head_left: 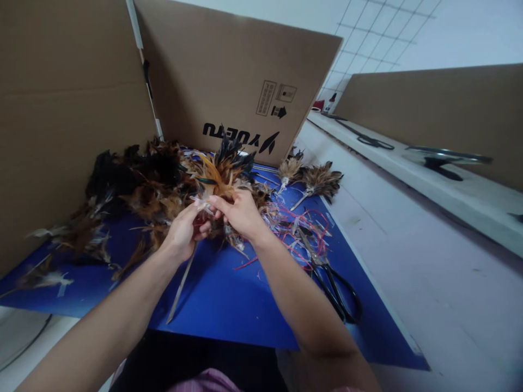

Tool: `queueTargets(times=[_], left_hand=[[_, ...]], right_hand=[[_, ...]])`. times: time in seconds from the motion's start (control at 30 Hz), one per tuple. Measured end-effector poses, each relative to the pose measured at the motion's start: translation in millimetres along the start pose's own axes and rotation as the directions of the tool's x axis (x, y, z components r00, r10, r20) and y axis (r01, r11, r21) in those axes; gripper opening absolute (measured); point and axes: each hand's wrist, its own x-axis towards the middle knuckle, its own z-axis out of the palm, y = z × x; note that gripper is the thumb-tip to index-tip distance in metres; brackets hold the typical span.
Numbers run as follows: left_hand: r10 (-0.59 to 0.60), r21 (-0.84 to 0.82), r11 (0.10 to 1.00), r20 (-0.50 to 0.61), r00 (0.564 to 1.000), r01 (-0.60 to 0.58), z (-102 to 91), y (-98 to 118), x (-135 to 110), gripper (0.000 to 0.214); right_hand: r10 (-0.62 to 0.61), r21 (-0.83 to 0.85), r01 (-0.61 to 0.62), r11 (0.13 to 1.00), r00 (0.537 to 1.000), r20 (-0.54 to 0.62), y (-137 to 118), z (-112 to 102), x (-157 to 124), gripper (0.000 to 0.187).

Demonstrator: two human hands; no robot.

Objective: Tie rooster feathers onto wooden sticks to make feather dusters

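Both my hands meet over the middle of the blue work surface, at the tied base of a feather duster (226,167) with orange, brown and black feathers. My left hand (183,230) is closed around its pale base, and a thin wooden stick (182,288) slants down from beneath it. The fingers of my right hand (239,213) pinch at the same base, where whitish quill ends show. Part of the grip is hidden behind the fingers. Black-handled scissors (333,286) lie right of my right forearm, their blades among tangled pink and clear strings (304,234).
Loose brown and black feathers (151,190) heap up on the left. Two smaller feather bunches (321,182) lie at the back right. Cardboard panels (229,71) wall the left and back. A white ledge (392,158) holding scissors (370,140) runs along the right.
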Motion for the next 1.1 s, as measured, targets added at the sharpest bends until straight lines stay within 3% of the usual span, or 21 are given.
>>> queueTargets(times=[0.2,0.47,0.7,0.9,1.1], left_hand=[[-0.039,-0.018,0.999,0.015,0.999,0.039,-1.0,-4,1,0.037],[0.048,0.098,0.994,-0.003,0.999,-0.048,4.8,-9,-4,0.027],[0.091,0.132,0.987,-0.009,0.996,-0.089,5.2,-10,-4,0.023],[0.039,0.112,0.993,0.014,0.999,-0.041,5.1,-8,-3,0.024],[0.027,0.117,0.993,-0.003,1.0,-0.026,4.3,-3,-4,0.025]], right_hand=[[-0.04,-0.228,0.069,0.971,0.991,0.129,-4,-7,-2,0.015],[-0.033,-0.475,0.056,0.878,0.998,0.057,-11,-9,-5,0.014],[-0.032,-0.517,0.045,0.855,0.999,0.034,-8,-10,-4,0.011],[-0.093,-0.53,0.105,0.841,0.994,0.048,-4,-6,-4,0.013],[-0.112,-0.395,0.09,0.914,0.993,-0.033,-4,-19,-5,0.016]])
